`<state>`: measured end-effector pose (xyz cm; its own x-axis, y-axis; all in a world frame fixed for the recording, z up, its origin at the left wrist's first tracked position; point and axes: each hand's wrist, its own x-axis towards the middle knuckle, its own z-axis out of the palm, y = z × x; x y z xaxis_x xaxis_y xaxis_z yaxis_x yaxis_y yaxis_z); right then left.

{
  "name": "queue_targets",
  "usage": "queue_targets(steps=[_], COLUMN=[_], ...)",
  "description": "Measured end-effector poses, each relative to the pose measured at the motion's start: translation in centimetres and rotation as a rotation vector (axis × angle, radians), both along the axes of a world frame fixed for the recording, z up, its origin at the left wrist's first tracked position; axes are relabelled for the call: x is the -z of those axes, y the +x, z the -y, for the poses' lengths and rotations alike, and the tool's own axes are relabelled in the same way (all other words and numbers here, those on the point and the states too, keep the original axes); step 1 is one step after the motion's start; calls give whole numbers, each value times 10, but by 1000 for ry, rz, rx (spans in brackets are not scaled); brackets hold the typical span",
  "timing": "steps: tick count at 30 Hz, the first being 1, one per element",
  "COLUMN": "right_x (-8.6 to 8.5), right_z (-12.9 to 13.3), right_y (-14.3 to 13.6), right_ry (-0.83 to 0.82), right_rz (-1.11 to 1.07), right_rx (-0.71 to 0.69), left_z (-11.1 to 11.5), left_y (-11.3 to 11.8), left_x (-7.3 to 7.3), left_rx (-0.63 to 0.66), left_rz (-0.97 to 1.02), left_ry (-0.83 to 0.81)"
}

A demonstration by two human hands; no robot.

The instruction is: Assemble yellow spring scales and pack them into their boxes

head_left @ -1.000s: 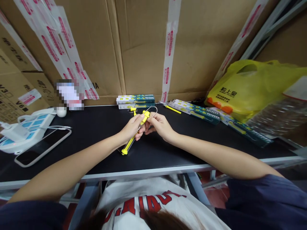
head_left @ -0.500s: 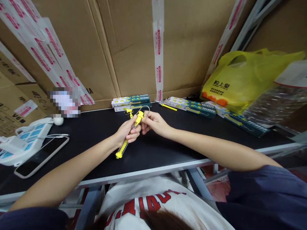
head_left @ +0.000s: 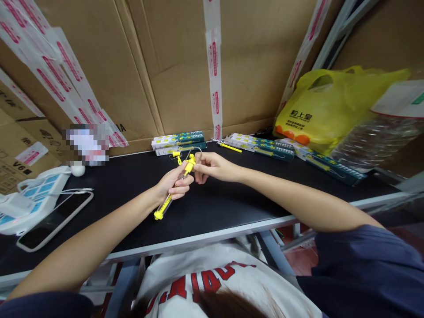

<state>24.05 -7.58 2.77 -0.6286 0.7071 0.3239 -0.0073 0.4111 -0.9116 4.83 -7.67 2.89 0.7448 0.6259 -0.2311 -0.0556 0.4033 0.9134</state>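
Observation:
Over the black tabletop, my left hand (head_left: 172, 182) is wrapped round a clear tube with yellow ends and a yellow strip inside, a spring-scale-like device (head_left: 162, 208) that slants down to the left. My right hand (head_left: 207, 168) pinches at its upper yellow end, by a curved metal hook (head_left: 198, 150). What exactly the right fingertips grip is partly hidden. Just behind my left hand is a small yellow piece with thin metal (head_left: 176, 154).
Printed narrow boxes (head_left: 180, 143) lie at the back, with more (head_left: 261, 145) to the right beside a yellow rod (head_left: 231, 147). A yellow bag (head_left: 318, 110) stands back right. At left are a phone (head_left: 54, 221) and a power strip (head_left: 49, 190).
The whole view has shifted slightly. The tube has tilted a little more in my left hand, its lower end moving left, while both hands stay together at its top.

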Motion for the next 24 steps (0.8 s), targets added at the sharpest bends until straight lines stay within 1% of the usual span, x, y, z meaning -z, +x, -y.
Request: queue_targets(steps=[3,5,8,10,14,16,18,20,22,24], right_x=[2,3,0,-3,-10,-12,-12,-12,-11,-11], right_z=[-4,-8,-13,-13,-11,-10,-11,-13,-15,-15], right_y=[1,3,8,11,14,15,16,16,16,16], right_ry=[-8,-27,-49,-49,-53,-40,8,88,150,173], right_rz=[16,4,-51,-71,-19,21,54,55,25,15], right_rx=[20,52,114,127,61,37,58,122,186,197], left_z=[0,1,4,6,9,8,6,4,4,5], left_y=[1,3,4,2,-4,-7,-8,-9,-9,-8], left_x=[1,1,-1,-2,-6,-7,-6,-6,-6,-6], left_rx=[0,-66,-213,-266,-345,-368,-362,-339,-293,-211], left_rz=[-42,-51,-91,-178,-419,-523,-567,-576,-566,-533], left_ry=[62,181,467,671,1125,1299,1368,1371,1329,1226])
